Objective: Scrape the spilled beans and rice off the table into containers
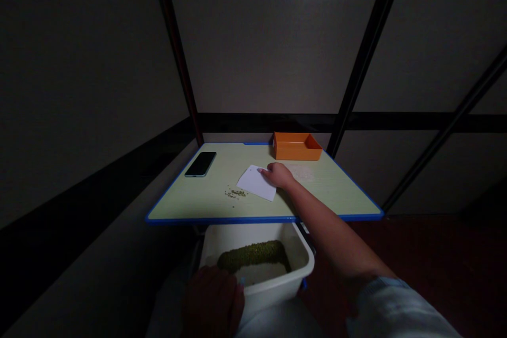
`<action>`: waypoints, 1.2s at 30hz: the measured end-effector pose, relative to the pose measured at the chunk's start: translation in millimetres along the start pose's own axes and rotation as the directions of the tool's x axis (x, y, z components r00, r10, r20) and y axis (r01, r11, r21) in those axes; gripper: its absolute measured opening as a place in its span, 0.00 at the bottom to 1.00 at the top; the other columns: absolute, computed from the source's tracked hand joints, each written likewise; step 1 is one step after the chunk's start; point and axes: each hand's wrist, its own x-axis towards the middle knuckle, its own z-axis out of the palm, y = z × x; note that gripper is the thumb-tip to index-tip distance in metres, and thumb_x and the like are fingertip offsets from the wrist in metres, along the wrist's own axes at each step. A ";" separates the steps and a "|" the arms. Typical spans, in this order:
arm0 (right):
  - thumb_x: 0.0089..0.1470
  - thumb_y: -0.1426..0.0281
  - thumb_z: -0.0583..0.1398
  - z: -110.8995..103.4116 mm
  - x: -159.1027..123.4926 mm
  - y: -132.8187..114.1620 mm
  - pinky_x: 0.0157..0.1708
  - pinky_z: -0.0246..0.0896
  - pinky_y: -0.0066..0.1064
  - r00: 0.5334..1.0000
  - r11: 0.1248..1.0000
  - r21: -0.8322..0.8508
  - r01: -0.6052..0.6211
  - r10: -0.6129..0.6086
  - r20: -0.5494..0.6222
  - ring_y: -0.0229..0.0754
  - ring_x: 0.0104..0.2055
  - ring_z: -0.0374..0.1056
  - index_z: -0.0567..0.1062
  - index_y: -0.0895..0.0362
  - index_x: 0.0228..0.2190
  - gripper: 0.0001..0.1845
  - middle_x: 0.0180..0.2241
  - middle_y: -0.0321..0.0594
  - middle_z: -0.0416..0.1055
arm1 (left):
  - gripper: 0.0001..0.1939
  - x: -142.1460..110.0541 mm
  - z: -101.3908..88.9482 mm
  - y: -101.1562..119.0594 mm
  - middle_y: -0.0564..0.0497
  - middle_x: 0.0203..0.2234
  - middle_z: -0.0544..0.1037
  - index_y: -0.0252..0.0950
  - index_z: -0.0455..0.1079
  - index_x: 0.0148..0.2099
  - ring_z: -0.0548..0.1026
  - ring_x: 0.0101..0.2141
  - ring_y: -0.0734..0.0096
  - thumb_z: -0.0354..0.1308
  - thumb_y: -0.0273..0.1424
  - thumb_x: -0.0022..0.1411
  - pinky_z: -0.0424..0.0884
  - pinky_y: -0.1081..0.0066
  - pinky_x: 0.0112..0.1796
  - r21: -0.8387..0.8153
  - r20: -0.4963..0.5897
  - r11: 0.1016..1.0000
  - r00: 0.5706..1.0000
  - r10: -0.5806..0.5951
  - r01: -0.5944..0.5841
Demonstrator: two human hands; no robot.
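Observation:
My right hand (280, 175) pinches the right edge of a white piece of paper or card (255, 184) and holds it low over the pale table (214, 203). Just left of the paper lies a small scatter of brownish grains or seeds (236, 193). Below the table's front edge stands a white plastic tub (273, 286) with a heap of small green grains (255, 253) against its far side. In shadow, my left hand (213, 298) is closed over the tub's near left rim.
A phone (201, 164) lies at the table's left side. At the back right stands an orange open box (298, 148). A faint whitish patch (303, 172) marks the tabletop near that box. The table has a blue edge, and panelled walls stand behind it.

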 end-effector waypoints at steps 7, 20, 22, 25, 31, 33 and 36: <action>0.53 0.52 0.48 -0.6 -3.5 -1.0 0.23 0.45 0.28 0.999 0.999 -0.011 0.051 -0.051 -0.002 0.40 0.31 0.65 0.73 0.58 0.31 0.25 0.31 0.47 0.72 | 0.09 0.6 -1.0 -1.4 0.54 0.15 0.65 0.38 0.61 0.22 0.62 0.22 0.73 0.49 0.27 0.54 0.59 0.69 0.29 0.006 -0.009 1.000 1.000 0.014 -0.014; 0.52 0.51 0.50 1.6 -4.6 -1.3 0.22 0.43 0.27 0.992 0.991 0.049 0.126 -0.125 -0.020 0.36 0.25 0.59 0.73 0.59 0.27 0.25 0.25 0.42 0.70 | 0.10 -0.1 0.2 -1.2 0.54 0.15 0.64 0.38 0.59 0.21 0.62 0.22 0.72 0.48 0.27 0.54 0.59 0.68 0.29 0.016 0.012 1.000 1.000 0.009 -0.009; 0.51 0.51 0.50 2.5 -4.0 -0.8 0.22 0.43 0.27 0.989 0.987 0.061 0.150 -0.149 -0.025 0.35 0.24 0.58 0.72 0.59 0.26 0.25 0.24 0.41 0.69 | 0.10 -0.2 0.3 -1.4 0.54 0.15 0.64 0.38 0.60 0.22 0.62 0.22 0.72 0.47 0.27 0.54 0.59 0.68 0.29 0.008 -0.002 1.000 1.000 0.004 -0.004; 0.51 0.51 0.50 3.3 -3.6 -0.5 0.21 0.42 0.26 0.984 0.981 0.080 0.175 -0.172 -0.033 0.35 0.23 0.56 0.71 0.59 0.24 0.25 0.22 0.39 0.67 | 0.10 -0.5 0.3 -1.3 0.54 0.15 0.64 0.38 0.60 0.21 0.62 0.22 0.72 0.48 0.26 0.54 0.59 0.68 0.29 0.002 -0.008 1.000 1.000 0.006 -0.006; 0.51 0.50 0.50 1.7 -7.4 -2.1 0.20 0.41 0.25 0.972 0.960 0.153 0.233 -0.233 -0.017 0.33 0.21 0.54 0.69 0.59 0.21 0.25 0.19 0.36 0.63 | 0.10 -0.2 -1.8 -0.2 0.54 0.15 0.65 0.38 0.61 0.22 0.63 0.23 0.72 0.47 0.27 0.55 0.60 0.68 0.30 0.012 0.003 1.000 1.000 -0.009 0.009; 0.50 0.51 0.50 1.0 -8.8 -2.5 0.20 0.41 0.25 0.967 0.952 0.172 0.254 -0.256 -0.016 0.32 0.21 0.54 0.69 0.59 0.21 0.25 0.18 0.35 0.61 | 0.10 -0.4 -1.7 -0.5 0.54 0.16 0.65 0.38 0.61 0.22 0.64 0.23 0.72 0.47 0.27 0.55 0.60 0.68 0.30 0.012 0.013 1.000 1.000 -0.010 0.010; 0.50 0.50 0.50 0.9 -9.6 -2.2 0.21 0.42 0.25 0.961 0.942 0.193 0.273 -0.275 -0.019 0.32 0.21 0.53 0.68 0.59 0.20 0.25 0.18 0.34 0.60 | 0.11 -1.4 -0.7 -1.5 0.54 0.15 0.64 0.38 0.60 0.21 0.63 0.22 0.73 0.48 0.27 0.54 0.58 0.68 0.28 0.031 0.025 0.999 1.000 0.007 -0.008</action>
